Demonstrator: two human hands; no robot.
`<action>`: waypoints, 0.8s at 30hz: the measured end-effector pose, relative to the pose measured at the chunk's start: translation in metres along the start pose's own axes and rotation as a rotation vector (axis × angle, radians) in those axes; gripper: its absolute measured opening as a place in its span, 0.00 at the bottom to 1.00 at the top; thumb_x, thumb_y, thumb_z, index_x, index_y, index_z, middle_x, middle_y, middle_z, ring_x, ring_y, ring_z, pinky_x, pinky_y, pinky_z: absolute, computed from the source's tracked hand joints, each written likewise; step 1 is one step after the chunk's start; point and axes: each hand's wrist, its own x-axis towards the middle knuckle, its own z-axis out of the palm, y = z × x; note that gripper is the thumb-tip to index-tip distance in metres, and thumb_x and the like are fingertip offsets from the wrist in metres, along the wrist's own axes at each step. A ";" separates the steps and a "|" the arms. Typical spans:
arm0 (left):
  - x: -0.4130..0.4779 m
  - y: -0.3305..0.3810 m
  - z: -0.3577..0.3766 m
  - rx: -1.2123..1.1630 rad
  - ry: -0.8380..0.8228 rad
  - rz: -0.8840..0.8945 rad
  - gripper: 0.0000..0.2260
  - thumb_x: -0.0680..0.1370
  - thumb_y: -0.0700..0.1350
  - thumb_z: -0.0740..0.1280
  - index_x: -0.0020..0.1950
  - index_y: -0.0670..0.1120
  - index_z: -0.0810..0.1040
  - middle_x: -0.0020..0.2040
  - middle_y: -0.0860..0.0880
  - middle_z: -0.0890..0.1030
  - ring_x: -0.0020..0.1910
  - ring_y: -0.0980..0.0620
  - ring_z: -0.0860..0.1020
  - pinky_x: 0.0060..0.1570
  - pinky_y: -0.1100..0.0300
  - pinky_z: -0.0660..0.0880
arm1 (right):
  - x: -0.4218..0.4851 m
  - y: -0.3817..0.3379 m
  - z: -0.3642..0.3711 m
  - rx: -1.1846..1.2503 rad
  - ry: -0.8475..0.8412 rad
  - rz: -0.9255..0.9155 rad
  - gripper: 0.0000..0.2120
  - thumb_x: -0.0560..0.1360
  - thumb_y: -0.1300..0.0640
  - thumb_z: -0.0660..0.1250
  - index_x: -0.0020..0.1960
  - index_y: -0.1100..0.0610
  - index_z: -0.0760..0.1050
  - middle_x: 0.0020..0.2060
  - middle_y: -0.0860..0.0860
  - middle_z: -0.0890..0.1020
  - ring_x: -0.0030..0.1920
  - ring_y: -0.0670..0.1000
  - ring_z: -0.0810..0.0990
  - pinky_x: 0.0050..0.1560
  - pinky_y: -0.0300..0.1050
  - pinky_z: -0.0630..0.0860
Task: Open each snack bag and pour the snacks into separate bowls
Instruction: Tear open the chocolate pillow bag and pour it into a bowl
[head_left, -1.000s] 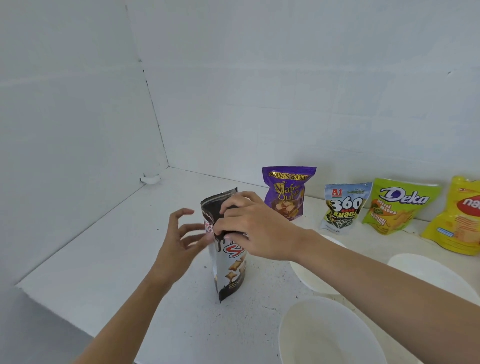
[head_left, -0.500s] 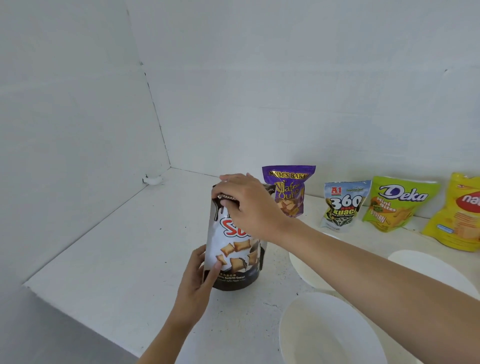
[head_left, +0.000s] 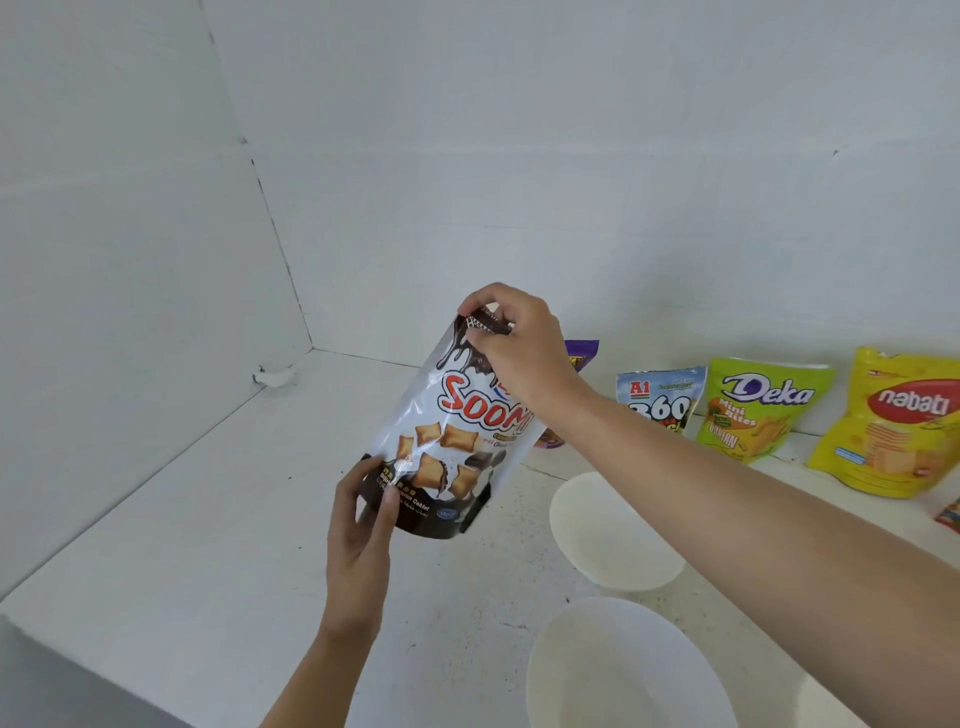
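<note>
A white and dark brown snack bag (head_left: 441, 441) with red lettering and pillow-shaped biscuits printed on it is held tilted above the white table. My right hand (head_left: 519, 343) pinches its top edge. My left hand (head_left: 363, 514) grips its bottom left corner, thumb on the front. Two white bowls stand to the right: a far bowl (head_left: 608, 540) and a near bowl (head_left: 623, 670). Neither hand touches a bowl.
Against the back wall lean a purple bag (head_left: 582, 353), mostly hidden by my right hand, a blue 360 bag (head_left: 660, 400), a green Deka bag (head_left: 753, 410) and a yellow Nabati bag (head_left: 898, 421). A red packet corner (head_left: 950, 514) shows at the right edge. White walls enclose the left and back.
The bag has been lifted off the table and turned front-on. My left hand moved from its side down to the bottom corner; my right hand rose with the top edge.
</note>
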 end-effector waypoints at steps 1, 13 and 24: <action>0.002 -0.001 0.005 -0.033 0.005 -0.018 0.16 0.81 0.46 0.64 0.69 0.55 0.74 0.67 0.49 0.76 0.70 0.46 0.76 0.67 0.46 0.75 | 0.001 -0.001 -0.002 0.005 0.001 0.004 0.11 0.76 0.67 0.67 0.49 0.52 0.80 0.36 0.43 0.80 0.39 0.51 0.84 0.41 0.45 0.82; 0.024 0.005 0.055 -0.298 -0.048 -0.118 0.18 0.85 0.43 0.59 0.74 0.57 0.68 0.73 0.52 0.74 0.69 0.46 0.77 0.64 0.43 0.77 | 0.009 0.004 -0.025 0.012 0.119 0.140 0.09 0.75 0.63 0.67 0.47 0.49 0.81 0.34 0.48 0.82 0.39 0.52 0.85 0.45 0.57 0.82; 0.071 0.030 0.030 -0.195 -0.175 -0.087 0.17 0.81 0.40 0.63 0.70 0.48 0.70 0.71 0.45 0.75 0.64 0.45 0.80 0.56 0.45 0.81 | -0.006 0.032 -0.083 0.102 -0.163 0.132 0.07 0.76 0.61 0.71 0.52 0.52 0.79 0.44 0.50 0.87 0.43 0.50 0.87 0.45 0.53 0.84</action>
